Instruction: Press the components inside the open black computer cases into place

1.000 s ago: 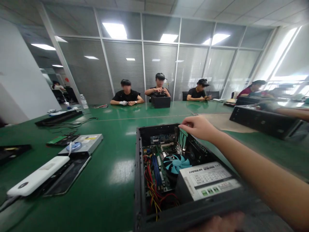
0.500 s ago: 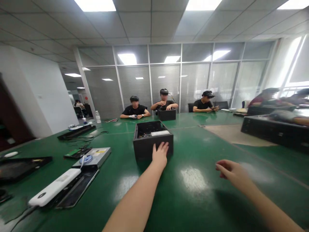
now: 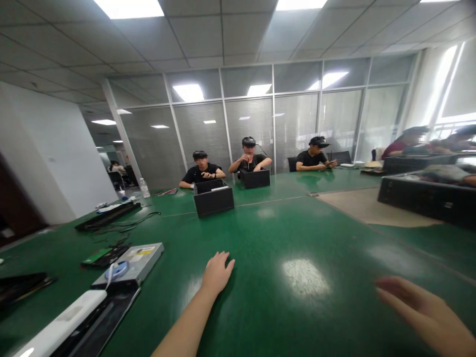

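Observation:
My left hand (image 3: 217,272) is over the green table (image 3: 267,238), fingers stretched forward and thumb apart, holding nothing. Beyond it, out of its reach, stands a black open-topped box like a computer case (image 3: 214,202), with a pale strip inside near its rim. A person sits right behind this box. At the lower right is my right hand (image 3: 420,307), smeared by motion; its thumb and fingers look parted, and I see nothing in it.
To the left lie a silver disc drive (image 3: 147,258), a blue ring (image 3: 116,270), a green circuit board (image 3: 97,256) and a white power strip (image 3: 63,322). People sit across the table, one with another black box (image 3: 256,178). A large black case (image 3: 427,198) stands at right.
The black computer case has slid away across the table toward the far person. My left hand has come off it and back toward me. My right hand has moved right and nearer.

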The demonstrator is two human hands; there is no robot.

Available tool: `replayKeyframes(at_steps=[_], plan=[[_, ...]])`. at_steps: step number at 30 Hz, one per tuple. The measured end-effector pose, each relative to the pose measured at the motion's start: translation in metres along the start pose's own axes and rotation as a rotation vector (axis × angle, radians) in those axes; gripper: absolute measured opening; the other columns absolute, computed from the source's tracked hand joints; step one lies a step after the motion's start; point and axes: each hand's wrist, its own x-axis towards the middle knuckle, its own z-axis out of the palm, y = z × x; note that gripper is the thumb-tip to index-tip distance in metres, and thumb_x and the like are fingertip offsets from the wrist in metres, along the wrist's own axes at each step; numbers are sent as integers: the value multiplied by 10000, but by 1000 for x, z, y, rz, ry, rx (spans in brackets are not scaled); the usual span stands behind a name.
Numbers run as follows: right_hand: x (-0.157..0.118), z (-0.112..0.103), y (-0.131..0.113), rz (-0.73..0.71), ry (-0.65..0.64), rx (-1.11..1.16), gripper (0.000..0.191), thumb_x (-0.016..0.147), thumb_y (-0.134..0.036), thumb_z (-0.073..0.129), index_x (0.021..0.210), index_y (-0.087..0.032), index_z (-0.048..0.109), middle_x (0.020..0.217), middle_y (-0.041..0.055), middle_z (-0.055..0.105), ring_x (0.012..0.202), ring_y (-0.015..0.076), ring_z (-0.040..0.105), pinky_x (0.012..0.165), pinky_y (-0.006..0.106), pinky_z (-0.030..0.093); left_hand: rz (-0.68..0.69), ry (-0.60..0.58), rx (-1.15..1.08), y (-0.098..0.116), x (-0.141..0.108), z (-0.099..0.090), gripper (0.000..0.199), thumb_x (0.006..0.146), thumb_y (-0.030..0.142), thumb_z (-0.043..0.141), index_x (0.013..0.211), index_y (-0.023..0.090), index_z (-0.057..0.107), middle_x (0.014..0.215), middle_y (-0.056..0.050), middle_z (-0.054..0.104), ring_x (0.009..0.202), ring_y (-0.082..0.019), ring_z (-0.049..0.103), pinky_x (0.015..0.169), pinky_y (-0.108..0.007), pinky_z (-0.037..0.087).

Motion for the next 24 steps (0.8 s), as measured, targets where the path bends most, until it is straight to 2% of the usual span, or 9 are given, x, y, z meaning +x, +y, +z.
replayKeyframes(at_steps=[3, 5, 8, 11, 14, 20, 22, 24], plan=[[41, 53, -67, -104, -398, 3, 343, 859, -476, 557, 1053, -214, 667, 859, 61, 720, 609, 173, 637, 555, 285, 501, 34, 4, 66, 9, 0, 1, 592, 943, 543, 364, 1326, 154, 593, 1437, -148, 526, 1391, -331, 397, 1140, -491, 286], [66, 95, -97, -188, -517, -31, 286, 851, -408, 569, 1025, -200, 660, 842, 43, 709, 590, 148, 606, 577, 279, 468, 21, -22, 45, 9, 0, 0, 586, 947, 540, 360, 1322, 159, 600, 1454, -145, 508, 1400, -327, 386, 1144, -496, 279], [91, 152, -115, -275, -499, -83, 202, 814, -318, 602, 957, -191, 667, 780, 25, 694, 622, 147, 588, 610, 274, 424, 12, -85, -30, 1, 1, -4, 569, 945, 534, 373, 1320, 177, 609, 1484, -126, 475, 1420, -298, 362, 1162, -466, 268], [93, 188, -114, -307, -404, -11, 204, 836, -257, 556, 1003, -187, 650, 744, 12, 666, 641, 143, 574, 630, 265, 410, 22, -123, -63, -5, 3, -8, 560, 936, 527, 402, 1331, 184, 602, 1499, -114, 455, 1434, -275, 341, 1173, -438, 258], [81, 200, -109, -349, -450, 85, 261, 835, -212, 534, 1078, -199, 627, 760, 0, 653, 627, 129, 561, 626, 251, 409, 28, -150, -49, -3, 5, -9, 591, 942, 535, 387, 1396, 188, 536, 1521, -103, 425, 1447, -268, 314, 1180, -443, 247], [67, 182, -109, -424, -632, 231, 230, 810, -185, 541, 1015, -213, 640, 736, -18, 616, 643, 118, 549, 654, 242, 415, 64, -180, 54, 4, 16, -5, 615, 931, 609, 390, 1457, 297, 454, 1563, -41, 365, 1465, -296, 265, 1174, -517, 224], [71, 181, -110, -406, -683, 269, 239, 780, -181, 568, 1001, -216, 650, 735, -22, 609, 654, 117, 553, 667, 240, 417, 51, -180, 75, 3, 21, -4, 584, 939, 598, 386, 1463, 342, 434, 1566, -28, 362, 1459, -296, 279, 1157, -539, 240], [76, 184, -109, -328, -735, 299, 259, 740, -169, 594, 988, -212, 654, 713, -29, 588, 640, 112, 545, 647, 232, 410, 32, -179, 70, 1, 25, -3, 559, 954, 575, 371, 1472, 367, 407, 1577, -22, 342, 1452, -285, 296, 1146, -542, 255]])
